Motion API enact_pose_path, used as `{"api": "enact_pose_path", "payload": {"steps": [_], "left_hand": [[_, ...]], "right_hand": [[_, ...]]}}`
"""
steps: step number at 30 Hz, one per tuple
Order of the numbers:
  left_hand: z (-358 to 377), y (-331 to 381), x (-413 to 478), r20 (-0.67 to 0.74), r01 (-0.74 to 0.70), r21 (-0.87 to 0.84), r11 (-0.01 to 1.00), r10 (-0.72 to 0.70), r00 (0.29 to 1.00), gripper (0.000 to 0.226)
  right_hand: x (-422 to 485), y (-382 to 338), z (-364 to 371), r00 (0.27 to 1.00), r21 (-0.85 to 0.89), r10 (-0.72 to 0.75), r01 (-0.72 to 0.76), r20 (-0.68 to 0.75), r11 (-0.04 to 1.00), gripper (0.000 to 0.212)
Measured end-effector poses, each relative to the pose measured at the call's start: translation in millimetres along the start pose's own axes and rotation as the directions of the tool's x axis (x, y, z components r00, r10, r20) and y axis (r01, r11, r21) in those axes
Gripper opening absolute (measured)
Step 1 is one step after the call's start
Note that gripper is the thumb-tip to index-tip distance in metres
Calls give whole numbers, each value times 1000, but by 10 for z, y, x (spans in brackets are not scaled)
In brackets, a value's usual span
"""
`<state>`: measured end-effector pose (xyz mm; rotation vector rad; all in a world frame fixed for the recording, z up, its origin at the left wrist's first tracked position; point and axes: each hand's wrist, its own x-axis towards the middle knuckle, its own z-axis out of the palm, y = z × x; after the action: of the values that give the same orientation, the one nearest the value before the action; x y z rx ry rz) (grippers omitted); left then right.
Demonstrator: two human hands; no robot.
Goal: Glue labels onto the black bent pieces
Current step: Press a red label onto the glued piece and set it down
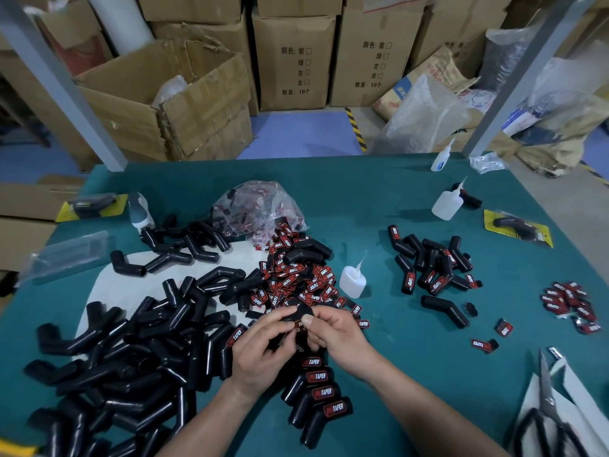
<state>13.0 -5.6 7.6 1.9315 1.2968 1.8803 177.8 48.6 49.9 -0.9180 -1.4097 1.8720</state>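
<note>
My left hand [260, 351] and my right hand [333, 334] together grip one black bent piece [298, 314] above the green table, with a red-and-black label [299, 324] pinched against it under my right thumb. A big heap of unlabelled black bent pieces [131, 351] lies to the left. Loose labels [296, 278] are piled just beyond my hands. Labelled pieces [321, 394] lie in a row below my hands. A glue bottle [353, 280] stands to the right of the label pile.
More labelled pieces [431, 265] lie at right, with a small label pile [570, 301] near the table's right edge. Two more glue bottles [448, 202] stand at the back right. Scissors [547, 407] lie at the front right. A plastic bag [260, 209] of labels sits at the back.
</note>
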Motion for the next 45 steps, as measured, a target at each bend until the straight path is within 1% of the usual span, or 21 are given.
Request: {"api": "enact_pose_path", "payload": {"steps": [1, 3, 5, 8, 10, 13, 15, 20, 23, 27, 29, 31, 35, 38, 42, 45], "left_hand": [[-2, -8, -4, -10, 7, -1, 1000, -7, 1000, 12], [-8, -17, -2, -25, 13, -7, 1000, -13, 1000, 13], [-6, -14, 7, -24, 13, -14, 1000, -14, 1000, 17], [5, -19, -4, 12, 19, -29, 999, -19, 1000, 16], [6, -33, -14, 43, 30, -41, 999, -28, 999, 16], [23, -31, -18, 68, 26, -45, 999, -23, 997, 19], [34, -29, -30, 74, 18, -49, 999, -15, 997, 19], [26, -66, -65, 71, 31, -66, 997, -26, 997, 19], [38, -62, -67, 71, 30, -79, 996, -25, 997, 18], [23, -78, -34, 37, 48, -92, 995, -45, 998, 17], [17, -69, -20, 28, 54, -95, 994, -52, 998, 16], [24, -52, -13, 16, 72, -94, 993, -70, 997, 15], [33, -49, -17, 10, 112, -90, 990, -111, 994, 14], [50, -36, -27, 26, 136, -102, 985, -134, 991, 15], [39, -21, 2, -1, 157, -97, 983, -158, 987, 15], [32, -27, 9, -14, 168, -91, 982, -170, 985, 17]], "right_hand": [[8, -14, 4, 1000, -3, 0, 0, 2, 1000, 28], [34, -52, -3, 999, -20, -19, 18, -45, 1000, 33], [51, -81, -24, 995, 13, -29, 31, -93, 999, 26], [54, -55, -35, 997, 14, -48, 49, -66, 999, 25], [42, -19, 3, 994, 19, -79, 81, -71, 997, 18], [11, 43, 89, 973, 8, -159, 163, -165, 987, 14], [-7, 65, 135, 961, 25, -184, 193, -206, 981, 12], [-16, 115, 128, 956, -43, -235, 231, -178, 972, 13], [-10, 128, 127, 947, -64, -245, 237, -206, 969, 11], [16, 85, 119, 954, -35, -227, 224, -194, 974, 5], [29, 49, 88, 950, -18, -215, 217, -226, 976, 7], [32, 32, 56, 953, -14, -206, 208, -223, 978, 11], [37, 51, 68, 941, -73, -234, 222, -245, 972, 15], [48, 91, 65, 937, -99, -223, 203, -268, 974, 18], [44, 106, 44, 944, -79, -225, 211, -243, 974, 20], [53, 111, 41, 930, -76, -234, 221, -283, 972, 15]]}}
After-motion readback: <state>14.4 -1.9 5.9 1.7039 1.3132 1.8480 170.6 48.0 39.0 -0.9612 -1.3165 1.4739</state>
